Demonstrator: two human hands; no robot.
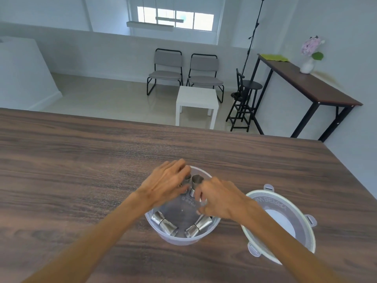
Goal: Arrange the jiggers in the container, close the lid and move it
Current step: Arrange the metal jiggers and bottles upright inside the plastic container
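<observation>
1. The round clear plastic container point(182, 240) sits on the wooden table point(81, 160) near its front edge, open at the top. Two steel jiggers lie tipped against its near wall: the left jigger point(164, 223) and the right jigger point(199, 226), their narrow waists angled toward each other.
2. At the far side of the container stand two more: an upright jigger point(195, 183) and, just beside it and partly hidden, a second jigger point(187, 179).
3. The left hand point(167, 185) reaches over the far rim, fingers curled around that hidden jigger; they seem clamped on it, though the contact is mostly covered.
4. The right hand point(221, 201) hovers over the right half of the container, fingertips bent together near the base of the upright jigger. The blur is too heavy to tell whether they pinch it.
5. The lid point(289, 223) lies to the right of the container, just beside it, with its latch tabs sticking out; the right forearm crosses above it.
6. Likely trouble from here: the two hands crowd a small opening, so a knuckle may knock a standing jigger over onto the lying pair. The steel is smooth, and a slipped grip would send one rolling.
7. If any jigger stands taller than the rim, the lid may not seat or latch.
</observation>
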